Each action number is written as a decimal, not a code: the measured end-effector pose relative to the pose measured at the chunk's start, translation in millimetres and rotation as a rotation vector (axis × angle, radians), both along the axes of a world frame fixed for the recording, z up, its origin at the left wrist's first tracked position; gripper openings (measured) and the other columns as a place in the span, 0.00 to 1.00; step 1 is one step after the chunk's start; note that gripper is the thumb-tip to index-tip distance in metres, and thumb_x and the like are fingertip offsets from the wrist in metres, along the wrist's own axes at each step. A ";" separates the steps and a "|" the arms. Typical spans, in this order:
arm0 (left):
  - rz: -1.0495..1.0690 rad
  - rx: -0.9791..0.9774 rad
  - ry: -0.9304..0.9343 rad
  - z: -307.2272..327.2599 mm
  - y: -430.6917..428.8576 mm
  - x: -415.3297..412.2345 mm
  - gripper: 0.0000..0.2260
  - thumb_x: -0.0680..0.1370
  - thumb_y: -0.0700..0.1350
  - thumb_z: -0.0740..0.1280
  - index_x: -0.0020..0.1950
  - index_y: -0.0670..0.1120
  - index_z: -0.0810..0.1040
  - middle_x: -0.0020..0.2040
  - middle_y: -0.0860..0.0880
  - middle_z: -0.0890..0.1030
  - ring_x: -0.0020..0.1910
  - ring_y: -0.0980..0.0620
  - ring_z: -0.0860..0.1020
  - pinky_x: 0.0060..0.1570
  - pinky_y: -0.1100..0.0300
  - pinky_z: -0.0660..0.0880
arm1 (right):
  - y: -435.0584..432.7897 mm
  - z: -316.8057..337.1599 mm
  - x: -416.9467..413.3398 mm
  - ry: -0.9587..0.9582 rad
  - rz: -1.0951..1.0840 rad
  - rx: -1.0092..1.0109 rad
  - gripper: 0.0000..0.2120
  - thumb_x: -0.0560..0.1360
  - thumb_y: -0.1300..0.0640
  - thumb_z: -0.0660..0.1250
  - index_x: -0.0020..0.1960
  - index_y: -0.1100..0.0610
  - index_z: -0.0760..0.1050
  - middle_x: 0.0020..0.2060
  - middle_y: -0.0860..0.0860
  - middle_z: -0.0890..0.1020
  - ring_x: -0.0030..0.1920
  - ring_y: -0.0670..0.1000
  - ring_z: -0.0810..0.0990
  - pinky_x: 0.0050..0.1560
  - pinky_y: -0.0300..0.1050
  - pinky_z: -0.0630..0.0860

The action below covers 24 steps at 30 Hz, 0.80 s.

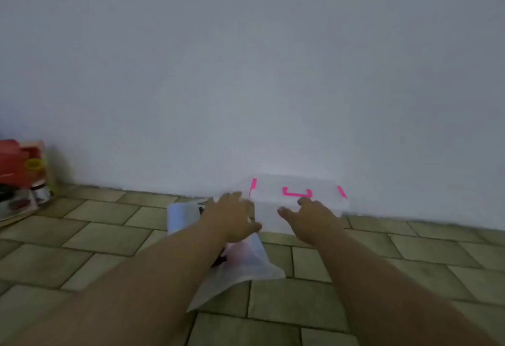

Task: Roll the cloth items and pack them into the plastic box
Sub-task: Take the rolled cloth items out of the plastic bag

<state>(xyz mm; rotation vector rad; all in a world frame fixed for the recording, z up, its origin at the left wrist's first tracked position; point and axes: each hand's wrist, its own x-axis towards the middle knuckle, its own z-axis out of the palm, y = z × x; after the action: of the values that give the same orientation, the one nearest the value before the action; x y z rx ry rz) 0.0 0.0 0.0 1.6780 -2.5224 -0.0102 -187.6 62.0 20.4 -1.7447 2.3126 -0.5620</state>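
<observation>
A clear plastic box (322, 195) with pink clips stands on the tiled floor against the white wall. Its lid looks closed, though blur makes that uncertain. My left hand (232, 217) reaches toward the box's left end, fingers spread, above a pale cloth item (246, 263) lying on the floor. My right hand (311, 220) reaches toward the front of the box just below the middle pink clip, fingers spread and holding nothing. Whether either hand touches the box is unclear. The picture is blurred by motion.
A red and white box or package (19, 173) with other small things stands at the far left by the wall. The green-brown tiled floor (410, 263) stretches to the right and front. The white wall (246, 72) rises directly behind the box.
</observation>
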 end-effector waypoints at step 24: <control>-0.094 0.042 -0.171 -58.6 28.6 -39.6 0.33 0.74 0.67 0.55 0.76 0.58 0.47 0.78 0.46 0.46 0.74 0.37 0.53 0.66 0.34 0.56 | -5.2 -89.3 -53.3 -1.024 -0.387 -0.027 0.13 0.76 0.60 0.62 0.58 0.64 0.76 0.51 0.63 0.81 0.41 0.57 0.80 0.46 0.51 0.80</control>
<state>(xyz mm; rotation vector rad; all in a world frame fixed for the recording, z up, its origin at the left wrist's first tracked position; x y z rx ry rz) -39.6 28.6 -58.6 1.6386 -2.7421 0.0767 -240.9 56.8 -68.9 -0.6722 1.8201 -1.1930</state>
